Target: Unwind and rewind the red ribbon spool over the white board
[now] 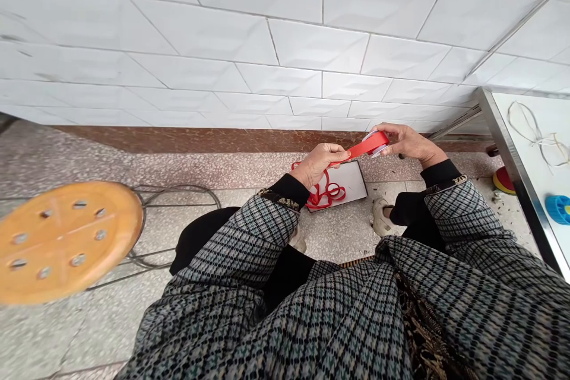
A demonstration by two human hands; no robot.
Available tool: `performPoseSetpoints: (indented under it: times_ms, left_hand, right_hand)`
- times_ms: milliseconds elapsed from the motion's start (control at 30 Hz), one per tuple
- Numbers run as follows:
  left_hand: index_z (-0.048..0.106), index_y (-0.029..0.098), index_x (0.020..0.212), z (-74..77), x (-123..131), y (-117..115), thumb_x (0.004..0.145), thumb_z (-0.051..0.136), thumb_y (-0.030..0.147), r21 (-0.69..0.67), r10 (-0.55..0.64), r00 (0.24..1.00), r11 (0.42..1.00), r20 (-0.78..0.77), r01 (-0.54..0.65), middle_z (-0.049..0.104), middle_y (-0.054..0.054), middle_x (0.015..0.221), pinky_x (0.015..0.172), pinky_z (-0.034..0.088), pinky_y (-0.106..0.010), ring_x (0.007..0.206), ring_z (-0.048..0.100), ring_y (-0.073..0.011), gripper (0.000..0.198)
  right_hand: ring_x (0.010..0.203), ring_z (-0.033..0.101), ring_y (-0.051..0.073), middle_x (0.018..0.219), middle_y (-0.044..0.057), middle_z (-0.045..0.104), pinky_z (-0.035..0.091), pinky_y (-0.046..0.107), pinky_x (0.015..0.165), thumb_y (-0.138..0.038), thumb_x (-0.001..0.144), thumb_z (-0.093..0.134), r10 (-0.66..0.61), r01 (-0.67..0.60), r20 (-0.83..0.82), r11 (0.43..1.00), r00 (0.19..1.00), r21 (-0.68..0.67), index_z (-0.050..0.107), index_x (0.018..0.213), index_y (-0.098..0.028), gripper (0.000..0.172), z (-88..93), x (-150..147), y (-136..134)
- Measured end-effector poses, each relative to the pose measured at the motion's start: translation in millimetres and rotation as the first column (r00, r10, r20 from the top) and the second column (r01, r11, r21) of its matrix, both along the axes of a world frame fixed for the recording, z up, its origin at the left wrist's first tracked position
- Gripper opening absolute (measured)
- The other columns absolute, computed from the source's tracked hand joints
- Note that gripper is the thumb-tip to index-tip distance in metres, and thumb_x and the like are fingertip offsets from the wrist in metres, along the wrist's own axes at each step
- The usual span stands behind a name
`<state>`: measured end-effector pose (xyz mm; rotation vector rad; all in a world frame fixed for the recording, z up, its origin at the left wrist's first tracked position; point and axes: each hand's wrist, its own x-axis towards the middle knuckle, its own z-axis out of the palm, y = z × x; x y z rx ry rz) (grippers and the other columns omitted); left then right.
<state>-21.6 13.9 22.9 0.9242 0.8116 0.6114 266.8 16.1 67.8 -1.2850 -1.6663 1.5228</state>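
Stool (71, 249) over at person's (347, 320) ten o'clock; table (529, 160) at two, cord (540, 141) on top; board (354, 184) on floor (111, 332) at twelve, ribbon loops (328, 192) over it; tiled wall (244, 35) behind.

Floor (332, 234): stool (66, 231); white panel (355, 178) bearing red ribbon (315, 197). Tabletop (541, 181): cord (540, 141), blue item (555, 209).

Workrm, prob.: tiled wall (318, 44), metal-edged tbl (537, 181).
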Motion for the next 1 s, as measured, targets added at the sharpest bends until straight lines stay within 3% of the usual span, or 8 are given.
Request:
performPoseSetpoints:
  times_ms: [233,433,633,800,1000]
  left_hand:
    - [0.054,0.018,0.056,2.3,8,-6,0.061,0.101,0.052,-0.012,0.017,0.998,1.000,0.053,-0.016,0.050,0.002,0.053,0.055,0.030,-0.024,0.051,0.045,-0.0070,0.058]
    - [0.052,0.019,0.068,2.4,14,-10,0.065,0.102,0.045,-0.142,0.081,0.976,0.988,0.201,-0.053,0.039,0.010,0.052,0.046,0.015,-0.020,0.041,0.026,-0.0002,0.056]
    - [0.055,0.019,0.075,1.9,24,-9,0.068,0.100,0.039,-0.236,0.115,0.956,0.971,0.269,-0.051,0.038,0.011,0.054,0.044,0.014,-0.019,0.039,0.025,-0.0001,0.050]
    - [0.054,0.019,0.080,10.8,27,-13,0.065,0.103,0.045,-0.300,0.071,0.923,0.953,0.377,0.049,0.040,0.012,0.059,0.041,0.014,-0.018,0.039,0.024,-0.0001,0.057]
    - [0.052,0.019,0.076,13.1,24,-13,0.057,0.106,0.054,-0.246,0.015,0.899,0.964,0.438,0.104,0.037,0.013,0.055,0.040,0.016,-0.017,0.038,0.022,0.0007,0.067]
  right_hand:
    - [0.099,0.075,0.024,0.116,0.005,0.082,0.061,0.038,0.091,-0.035,0.056,0.106,-0.056,0.039,-0.162,0.994,0.985,-0.107,0.081,0.118,-0.025,0.068,-3.8,-6,-3]
    - [0.102,0.075,0.024,0.119,0.005,0.081,0.060,0.037,0.094,-0.042,0.055,0.108,-0.118,0.097,-0.232,0.990,0.965,-0.102,0.077,0.122,-0.027,0.076,-8.2,-9,-4]
    - [0.098,0.074,0.024,0.119,0.005,0.078,0.059,0.037,0.091,-0.054,0.052,0.108,-0.164,0.134,-0.303,0.984,0.939,-0.117,0.073,0.125,-0.027,0.086,-12.8,-22,-5]
    - [0.104,0.075,0.027,0.122,0.006,0.077,0.060,0.039,0.090,-0.064,0.051,0.105,-0.180,0.148,-0.334,0.982,0.925,-0.119,0.068,0.131,-0.029,0.095,-19.8,-31,-5]
    - [0.114,0.075,0.031,0.125,0.009,0.078,0.061,0.043,0.095,-0.072,0.050,0.103,-0.155,0.130,-0.329,0.987,0.932,-0.097,0.065,0.139,-0.029,0.106,-19.1,-35,-4]
